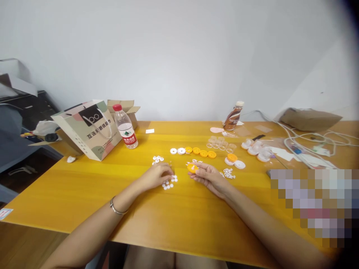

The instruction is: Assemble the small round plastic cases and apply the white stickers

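Observation:
My right hand (210, 177) holds a small orange round plastic case part (192, 167) between thumb and fingers, tilted above the table. Pale pieces show on its face, too small to name. My left hand (157, 175) is closed, its fingertips pinched down beside several small white round pieces (168, 186); what it holds, if anything, is hidden. Just beyond it lies another cluster of small white pieces (157, 158). White openwork plastic pieces (229, 173) lie right of my right hand, with more partly hidden behind it.
Behind my hands runs a row of white rings (173, 151) and orange rings (203, 153). Clear round cups (221, 144) and orange-and-white discs (231, 158) are to the right. A water bottle (126, 129), paper bag (95, 130), brown drink bottle (233, 116) and white cables (291, 138) stand or lie farther out.

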The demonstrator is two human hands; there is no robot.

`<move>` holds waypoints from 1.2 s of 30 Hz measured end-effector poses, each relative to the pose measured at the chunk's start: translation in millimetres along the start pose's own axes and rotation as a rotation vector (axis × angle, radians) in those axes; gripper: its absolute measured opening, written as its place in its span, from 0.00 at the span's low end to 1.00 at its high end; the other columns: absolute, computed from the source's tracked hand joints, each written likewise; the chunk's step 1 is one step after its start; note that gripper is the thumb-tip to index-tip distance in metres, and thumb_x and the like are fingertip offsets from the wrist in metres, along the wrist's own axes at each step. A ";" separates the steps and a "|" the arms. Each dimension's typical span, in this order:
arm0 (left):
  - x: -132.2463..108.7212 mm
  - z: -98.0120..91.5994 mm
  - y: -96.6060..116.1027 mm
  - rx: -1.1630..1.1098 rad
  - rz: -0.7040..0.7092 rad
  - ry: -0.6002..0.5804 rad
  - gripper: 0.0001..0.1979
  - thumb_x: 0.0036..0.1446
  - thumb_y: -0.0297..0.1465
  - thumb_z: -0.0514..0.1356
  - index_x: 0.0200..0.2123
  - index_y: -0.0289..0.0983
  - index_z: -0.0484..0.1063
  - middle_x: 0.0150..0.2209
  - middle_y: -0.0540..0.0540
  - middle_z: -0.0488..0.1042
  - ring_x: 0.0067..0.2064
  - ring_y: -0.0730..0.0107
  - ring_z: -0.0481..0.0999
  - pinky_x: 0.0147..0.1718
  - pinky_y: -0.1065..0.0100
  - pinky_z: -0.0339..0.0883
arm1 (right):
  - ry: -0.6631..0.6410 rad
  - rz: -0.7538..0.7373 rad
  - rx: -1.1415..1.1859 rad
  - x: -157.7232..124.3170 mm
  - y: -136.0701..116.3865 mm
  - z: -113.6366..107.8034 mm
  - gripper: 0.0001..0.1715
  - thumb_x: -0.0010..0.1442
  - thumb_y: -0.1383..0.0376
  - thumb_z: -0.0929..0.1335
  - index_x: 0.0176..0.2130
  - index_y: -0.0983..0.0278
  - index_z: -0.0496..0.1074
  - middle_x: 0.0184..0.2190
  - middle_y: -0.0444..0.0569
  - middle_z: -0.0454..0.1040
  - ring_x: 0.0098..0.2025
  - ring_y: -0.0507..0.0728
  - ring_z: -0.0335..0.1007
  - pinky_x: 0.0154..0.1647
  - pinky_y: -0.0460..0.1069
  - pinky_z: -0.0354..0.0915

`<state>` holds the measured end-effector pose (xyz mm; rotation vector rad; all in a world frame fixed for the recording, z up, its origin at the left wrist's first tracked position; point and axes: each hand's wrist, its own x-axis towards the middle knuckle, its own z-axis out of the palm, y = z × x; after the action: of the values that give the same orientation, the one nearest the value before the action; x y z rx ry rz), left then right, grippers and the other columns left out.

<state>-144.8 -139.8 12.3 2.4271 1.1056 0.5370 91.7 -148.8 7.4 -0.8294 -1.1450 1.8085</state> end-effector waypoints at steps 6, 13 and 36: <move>-7.2 -21.5 -3.1 -0.220 -0.070 -0.220 0.17 0.45 0.40 0.62 0.35 0.35 0.66 0.32 0.48 0.69 0.32 0.74 0.68 0.31 0.73 0.61 | -0.086 0.040 0.135 -7.2 -4.4 -0.9 0.22 0.43 0.64 0.74 0.41 0.64 0.71 0.28 0.47 0.78 0.30 0.51 0.75 0.28 0.39 0.70; -10.0 -21.7 -12.9 -0.185 -0.097 -0.346 0.18 0.42 0.39 0.64 0.33 0.34 0.65 0.28 0.51 0.66 0.29 0.75 0.65 0.26 0.74 0.58 | -0.233 0.057 0.214 -12.5 -7.0 1.1 0.23 0.39 0.65 0.75 0.39 0.64 0.73 0.26 0.48 0.78 0.27 0.51 0.75 0.26 0.39 0.70; -10.1 -24.0 -8.9 -0.112 0.019 -0.284 0.10 0.46 0.23 0.57 0.35 0.35 0.67 0.34 0.48 0.68 0.33 0.75 0.68 0.32 0.73 0.63 | -0.234 0.076 0.152 -12.2 -7.2 -2.4 0.24 0.37 0.64 0.75 0.38 0.64 0.74 0.26 0.47 0.77 0.27 0.51 0.75 0.25 0.39 0.68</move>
<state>-168.5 -137.3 26.0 2.3293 0.9094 0.2415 101.3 -157.0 14.4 -0.5919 -1.1157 2.0697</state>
